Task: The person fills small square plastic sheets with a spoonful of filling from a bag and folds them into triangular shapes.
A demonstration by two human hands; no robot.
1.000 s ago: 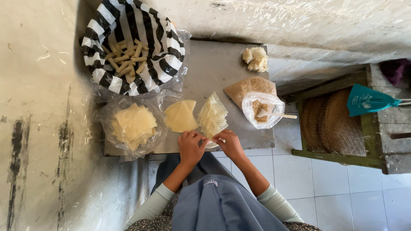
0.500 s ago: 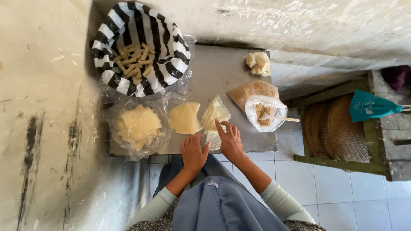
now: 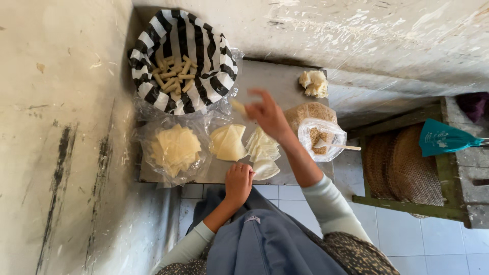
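My right hand (image 3: 267, 114) pinches a small rolled pastry (image 3: 237, 106), its long axis pointing toward the striped basket (image 3: 204, 61), up-left and nearer this hand. My left hand (image 3: 238, 182) rests flat at the surface (image 3: 277, 81) edge, holding nothing.

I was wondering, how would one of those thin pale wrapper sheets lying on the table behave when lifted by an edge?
The wrapper sheets look very thin and lie flat in a fanned stack, so one would probably droop limply. It seems light and perhaps easy to tear. Being stacked, a neighbour may cling to it; the left hand rests beside a single sheet.
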